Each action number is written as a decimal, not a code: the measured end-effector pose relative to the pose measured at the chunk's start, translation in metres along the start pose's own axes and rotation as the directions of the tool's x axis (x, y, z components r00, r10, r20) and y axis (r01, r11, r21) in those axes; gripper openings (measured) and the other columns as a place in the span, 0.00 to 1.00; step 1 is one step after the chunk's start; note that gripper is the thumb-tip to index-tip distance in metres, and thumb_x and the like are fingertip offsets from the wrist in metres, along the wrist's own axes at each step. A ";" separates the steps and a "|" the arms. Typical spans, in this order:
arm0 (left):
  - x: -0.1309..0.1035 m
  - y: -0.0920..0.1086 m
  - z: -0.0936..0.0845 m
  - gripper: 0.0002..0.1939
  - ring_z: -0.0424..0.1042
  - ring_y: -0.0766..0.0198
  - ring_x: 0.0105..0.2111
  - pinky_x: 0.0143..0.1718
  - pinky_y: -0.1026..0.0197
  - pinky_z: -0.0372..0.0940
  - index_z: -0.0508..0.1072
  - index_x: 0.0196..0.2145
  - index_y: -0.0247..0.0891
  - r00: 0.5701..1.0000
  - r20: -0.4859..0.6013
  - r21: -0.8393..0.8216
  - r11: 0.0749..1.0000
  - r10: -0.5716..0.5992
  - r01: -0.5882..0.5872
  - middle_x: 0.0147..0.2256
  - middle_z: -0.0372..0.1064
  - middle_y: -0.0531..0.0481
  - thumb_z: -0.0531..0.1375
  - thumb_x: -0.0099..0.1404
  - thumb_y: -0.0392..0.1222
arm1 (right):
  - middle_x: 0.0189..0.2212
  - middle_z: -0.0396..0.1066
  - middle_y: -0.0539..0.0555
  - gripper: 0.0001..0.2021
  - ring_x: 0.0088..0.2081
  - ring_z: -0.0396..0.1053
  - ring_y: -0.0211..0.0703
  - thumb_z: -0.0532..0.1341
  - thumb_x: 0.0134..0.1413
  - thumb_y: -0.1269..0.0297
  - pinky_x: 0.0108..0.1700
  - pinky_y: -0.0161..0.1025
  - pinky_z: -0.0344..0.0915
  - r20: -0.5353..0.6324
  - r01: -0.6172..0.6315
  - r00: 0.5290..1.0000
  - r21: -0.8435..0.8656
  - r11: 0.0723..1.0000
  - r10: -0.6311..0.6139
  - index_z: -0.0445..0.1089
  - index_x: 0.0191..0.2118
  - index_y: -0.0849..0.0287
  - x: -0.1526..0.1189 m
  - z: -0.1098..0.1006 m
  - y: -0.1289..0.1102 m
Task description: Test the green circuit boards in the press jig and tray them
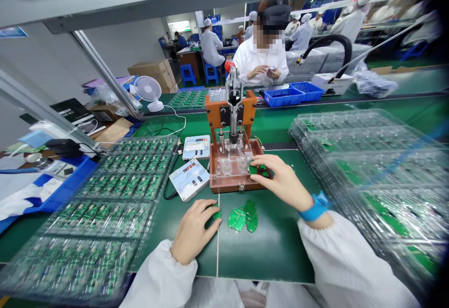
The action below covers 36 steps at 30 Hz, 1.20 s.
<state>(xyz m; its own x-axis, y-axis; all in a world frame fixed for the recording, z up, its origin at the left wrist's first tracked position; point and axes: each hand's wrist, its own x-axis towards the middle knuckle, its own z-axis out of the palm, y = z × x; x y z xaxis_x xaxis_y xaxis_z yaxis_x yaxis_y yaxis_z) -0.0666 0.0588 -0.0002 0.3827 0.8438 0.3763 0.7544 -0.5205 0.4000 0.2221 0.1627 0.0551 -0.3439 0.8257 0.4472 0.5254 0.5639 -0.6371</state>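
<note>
My left hand (195, 227) rests low over the green bench top, its fingers and thumb closed round a small green circuit board (217, 214). At the right side of the test fixture (224, 187), my right hand (280, 178) pinches another green circuit board (252, 167) by its edge. The fixture has an orange-brown frame, a clear press plate (231, 161) and a toggle clamp (234, 88) with a red-tipped handle. Round green buttons (264, 170) sit partly behind my right fingers. Between my hands lies a loose pile of green circuit boards (242, 217).
Left of the fixture are two white meter boxes (189, 178) with red digits. Clear trays of boards (121, 182) fill the left side; stacked clear trays (372, 172) stand at right. Behind are a small fan (148, 88), blue bins (285, 96) and a co-worker (261, 60).
</note>
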 end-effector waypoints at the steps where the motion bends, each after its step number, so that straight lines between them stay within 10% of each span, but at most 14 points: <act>1: -0.001 -0.002 0.001 0.07 0.72 0.50 0.50 0.49 0.47 0.73 0.76 0.47 0.41 1.000 -0.016 -0.004 1.000 0.006 -0.006 0.51 0.73 0.43 0.61 0.71 0.39 | 0.51 0.75 0.56 0.10 0.57 0.69 0.57 0.66 0.61 0.60 0.60 0.58 0.68 0.016 0.017 1.000 -0.001 1.000 -0.017 0.75 0.47 0.52 0.009 0.003 0.004; 15: 0.007 0.004 -0.005 0.06 0.73 0.51 0.50 0.49 0.45 0.73 0.78 0.43 0.41 0.998 -0.064 -0.157 0.988 0.004 -0.014 0.50 0.76 0.43 0.65 0.68 0.40 | 0.47 0.77 0.54 0.08 0.54 0.71 0.53 0.68 0.59 0.60 0.60 0.53 0.69 0.153 0.099 0.983 0.046 0.994 -0.105 0.78 0.43 0.53 0.033 0.017 0.026; 27: 0.119 -0.023 -0.015 0.06 0.71 0.51 0.52 0.56 0.42 0.68 0.79 0.41 0.40 0.979 -0.198 -0.219 0.971 0.056 -0.100 0.47 0.77 0.45 0.68 0.64 0.38 | 0.53 0.74 0.57 0.12 0.60 0.66 0.55 0.62 0.66 0.54 0.64 0.58 0.64 0.084 0.110 0.990 0.061 0.992 -0.115 0.76 0.48 0.53 0.018 0.028 0.029; 36: 0.123 -0.025 -0.008 0.06 0.70 0.50 0.54 0.59 0.41 0.64 0.78 0.40 0.39 0.982 -0.171 -0.226 0.967 0.076 -0.115 0.49 0.76 0.45 0.66 0.64 0.36 | 0.54 0.74 0.57 0.11 0.61 0.65 0.55 0.61 0.67 0.55 0.64 0.58 0.63 0.043 0.107 0.993 0.060 0.992 -0.110 0.76 0.48 0.53 0.014 0.034 0.034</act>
<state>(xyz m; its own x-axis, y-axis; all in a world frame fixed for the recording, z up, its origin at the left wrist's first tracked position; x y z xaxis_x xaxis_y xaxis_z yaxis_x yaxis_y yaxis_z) -0.0428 0.1748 0.0429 0.3422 0.7667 0.5432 0.5650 -0.6298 0.5330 0.2086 0.1935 0.0182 -0.4330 0.7584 0.4871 0.4378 0.6493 -0.6219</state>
